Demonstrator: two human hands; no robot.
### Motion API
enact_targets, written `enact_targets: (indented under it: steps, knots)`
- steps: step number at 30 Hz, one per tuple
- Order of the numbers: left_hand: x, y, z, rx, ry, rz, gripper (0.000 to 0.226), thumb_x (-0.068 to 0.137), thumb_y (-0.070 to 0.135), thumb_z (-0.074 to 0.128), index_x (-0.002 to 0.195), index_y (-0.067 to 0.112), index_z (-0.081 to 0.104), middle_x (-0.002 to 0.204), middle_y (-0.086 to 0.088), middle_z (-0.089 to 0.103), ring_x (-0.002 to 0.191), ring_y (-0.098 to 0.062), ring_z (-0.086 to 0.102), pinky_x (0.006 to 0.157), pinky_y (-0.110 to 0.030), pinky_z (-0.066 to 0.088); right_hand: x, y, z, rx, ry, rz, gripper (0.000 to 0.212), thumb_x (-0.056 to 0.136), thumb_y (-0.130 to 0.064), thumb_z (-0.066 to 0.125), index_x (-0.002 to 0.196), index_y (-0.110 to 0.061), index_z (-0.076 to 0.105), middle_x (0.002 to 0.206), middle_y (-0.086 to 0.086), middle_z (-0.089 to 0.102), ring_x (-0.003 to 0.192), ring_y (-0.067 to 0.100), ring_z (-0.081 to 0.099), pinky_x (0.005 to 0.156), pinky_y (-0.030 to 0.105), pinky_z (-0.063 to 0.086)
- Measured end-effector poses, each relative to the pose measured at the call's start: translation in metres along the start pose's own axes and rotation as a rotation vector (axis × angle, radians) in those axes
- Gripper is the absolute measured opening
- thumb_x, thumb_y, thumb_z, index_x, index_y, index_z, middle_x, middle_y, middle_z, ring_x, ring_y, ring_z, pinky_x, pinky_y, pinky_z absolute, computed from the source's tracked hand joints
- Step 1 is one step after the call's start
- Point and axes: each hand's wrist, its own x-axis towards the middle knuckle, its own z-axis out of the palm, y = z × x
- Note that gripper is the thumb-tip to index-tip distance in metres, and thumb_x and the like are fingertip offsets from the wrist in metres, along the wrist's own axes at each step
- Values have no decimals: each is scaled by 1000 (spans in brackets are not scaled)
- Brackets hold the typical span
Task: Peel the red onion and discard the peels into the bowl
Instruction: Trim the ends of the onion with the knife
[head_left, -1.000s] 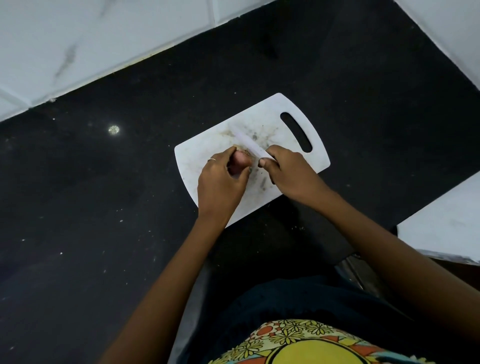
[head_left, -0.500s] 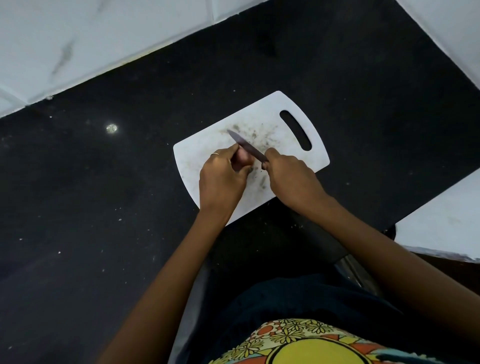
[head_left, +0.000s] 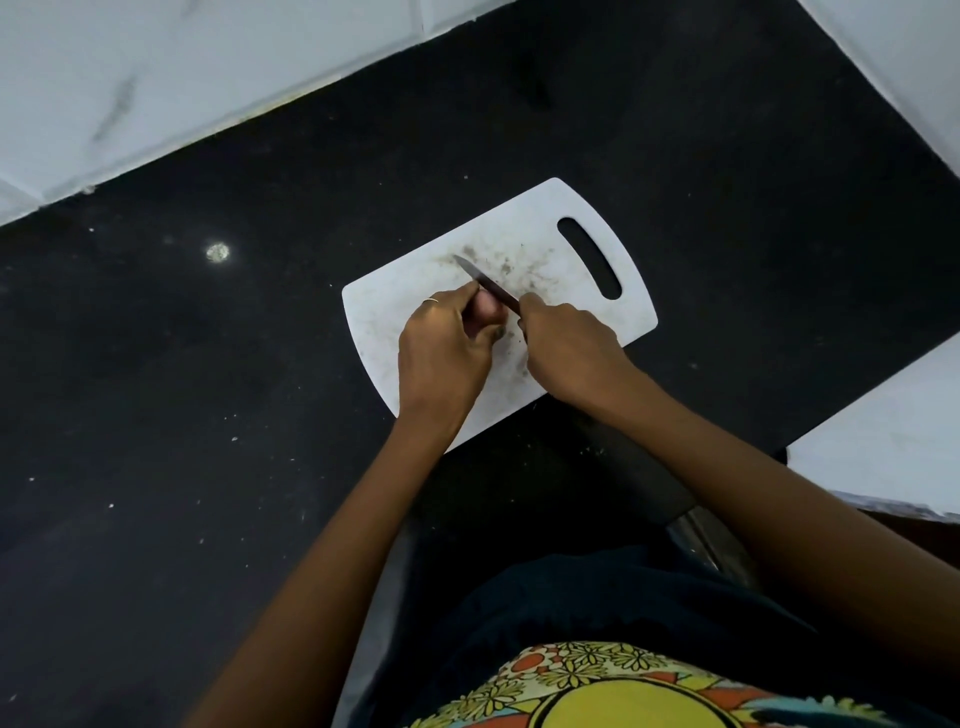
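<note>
Red onion (head_left: 487, 310): a small reddish bulb, seen only in part, held on the white cutting board (head_left: 405, 312) near its middle and largely covered by the fingers around it. Left hand (head_left: 444, 353): curled closed over the bulb from the near side, a thin ring seen on one finger; the onion is pinned against the board. Right hand (head_left: 569, 345): closed around a knife handle, which is itself hidden in the fist. Knife (head_left: 485, 283): a narrow dark blade, laid across the top of the onion with its point reaching out over the board beyond the left fingers. Handling, as judged: the bulb is taken to be light, firm and round, so liable to roll; its dry outer skin is thought papery, brittle and slippery over the flesh, and best caught at a trimmed end, where a loose edge can be lifted by blade or nail, while the body is gripped at its sides. Step in hand, as judged: an end is being trimmed or the skin nicked; no loose peel is seen. Board: speckled with dark crumbs, its handle slot at the far right, resting on a black countertop (head_left: 208, 415). Pale tiled wall (head_left: 156, 78): behind the counter. Bowl: not in view.
</note>
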Motion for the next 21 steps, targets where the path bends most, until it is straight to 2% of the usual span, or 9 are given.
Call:
enact_targets:
  steps: [4,9,14,17,21]
  knots:
    - [3,1,0,12,5,4,32,79,15,72,111,14,68,101,-4,71,92,-21,63,76,-25,46,1,-2,0,-19,-8,18,22,94,-5,33,114,-7,41,105,16,58,77,26,41,67,37,31]
    - [0,3,1,-4,10,-27,34,79,14,71,113,16,67,102,-3,70,93,-20,62,75,-22,43,-6,2,2,-29,-5,25,21,96,-6,31,115,-6,40,106,18,58,83,32,50,67,36,31]
    - [3,3,3,27,25,1,20,79,13,69,99,12,69,90,-4,70,85,-20,61,68,-20,37,1,-3,2,-35,-1,30,22,93,-5,34,115,-5,41,106,17,58,81,28,46,67,37,32]
    - [3,4,5,48,36,52,14,78,12,68,92,14,69,84,-2,68,80,-20,60,66,-27,43,10,-2,2,-15,2,19,23,95,-10,35,116,-7,43,110,17,58,89,31,53,69,36,32]
    - [3,-2,1,-27,14,2,37,78,17,73,115,18,67,101,-4,71,91,-21,63,78,-32,50,9,0,-2,4,-29,-11,23,95,-10,34,115,-7,44,111,17,56,92,32,52,69,36,31]
